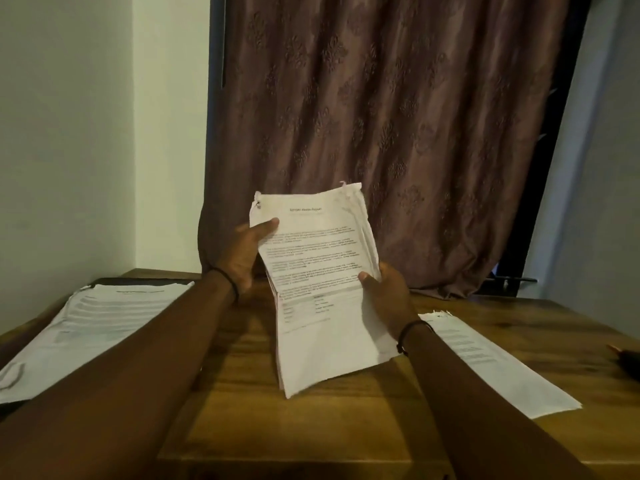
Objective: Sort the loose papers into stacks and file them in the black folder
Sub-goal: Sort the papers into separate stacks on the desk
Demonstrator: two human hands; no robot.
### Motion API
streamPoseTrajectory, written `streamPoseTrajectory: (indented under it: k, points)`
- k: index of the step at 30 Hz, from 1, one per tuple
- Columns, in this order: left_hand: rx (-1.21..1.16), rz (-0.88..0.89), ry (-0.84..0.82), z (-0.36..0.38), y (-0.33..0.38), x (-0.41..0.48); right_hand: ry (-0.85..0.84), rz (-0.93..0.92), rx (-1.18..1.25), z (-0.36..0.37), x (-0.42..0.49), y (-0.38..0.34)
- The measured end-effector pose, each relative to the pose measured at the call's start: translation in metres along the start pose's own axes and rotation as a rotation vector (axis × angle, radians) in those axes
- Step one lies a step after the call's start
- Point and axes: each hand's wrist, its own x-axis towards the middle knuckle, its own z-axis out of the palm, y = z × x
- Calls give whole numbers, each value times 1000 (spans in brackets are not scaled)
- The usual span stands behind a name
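I hold a thick bundle of printed white papers (322, 292) upright over the middle of the wooden table (311, 427). My left hand (244, 252) grips the bundle's upper left edge, thumb on the front page. My right hand (388, 296) grips its right edge lower down. A stack of printed sheets (93, 323) lies at the left on the black folder (138, 281), of which only a dark edge shows behind the stack. Another sheet of paper (495, 365) lies flat on the right of the table.
A brown patterned curtain (398, 133) hangs right behind the table's far edge. A white wall (86, 133) closes the left side. A dark object (627, 363) sits at the table's right edge, partly cut off.
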Motion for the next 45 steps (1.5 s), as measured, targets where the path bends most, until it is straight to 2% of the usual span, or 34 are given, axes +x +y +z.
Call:
streamPoseTrajectory:
  k: [4, 8, 10, 12, 15, 20, 24, 30, 34, 41, 45]
  points:
    - [-7, -142, 13, -13, -9, 5, -38, 20, -327, -10, 24, -18]
    - [-36, -226, 73, -29, -47, 7, 101, -122, -867, 13, 22, -21]
    - [-125, -238, 103, -33, -69, 10, 76, -225, -830, 37, 13, -15]
    - [-191, -263, 136, -36, -90, 11, -62, -296, -734, 66, 3, -2]
    - [-234, -290, 160, -42, -112, 14, -227, -295, -669, 104, -16, 19]
    - [-236, -324, 184, -56, -124, 30, -314, -280, -657, 132, -19, 38]
    - [-265, -339, 127, -52, -125, 34, -269, -293, -734, 136, -14, 45]
    - [-302, -322, 47, -57, -126, 34, -220, -123, -595, 133, -14, 49]
    - [-275, -322, 67, -58, -124, 31, -196, -124, -630, 135, -13, 43]
    - [-243, -387, 174, -56, -129, 32, -113, -94, -546, 138, -12, 40]
    - [-282, -388, 193, -58, -130, 35, -67, -186, -562, 132, -14, 42]
